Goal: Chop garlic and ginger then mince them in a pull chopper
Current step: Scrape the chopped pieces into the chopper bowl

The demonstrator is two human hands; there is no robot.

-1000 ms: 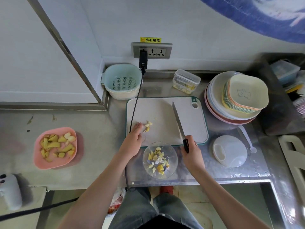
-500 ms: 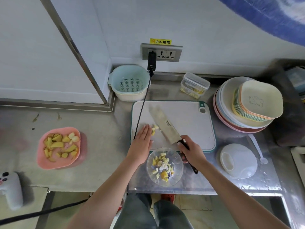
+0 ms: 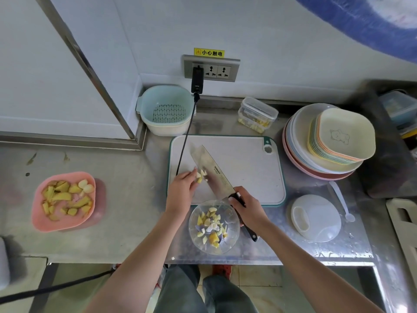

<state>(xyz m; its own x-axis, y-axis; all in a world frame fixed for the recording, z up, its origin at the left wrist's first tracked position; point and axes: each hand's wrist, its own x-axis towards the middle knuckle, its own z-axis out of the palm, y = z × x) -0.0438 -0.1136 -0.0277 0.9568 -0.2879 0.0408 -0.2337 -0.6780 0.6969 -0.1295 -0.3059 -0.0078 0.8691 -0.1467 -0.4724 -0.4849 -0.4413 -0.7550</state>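
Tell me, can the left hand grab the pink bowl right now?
Probably yes. The left hand rests by the chopped pieces with straight fingers, holding nothing, and only bare counter lies between it and the pink bowl.

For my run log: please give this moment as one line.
right hand grips knife | left hand beside garlic pieces | cutting board

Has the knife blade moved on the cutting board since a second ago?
Yes. The knife has swung left across the cutting board, from pointing at the board's hanging hole to lying against the garlic pieces.
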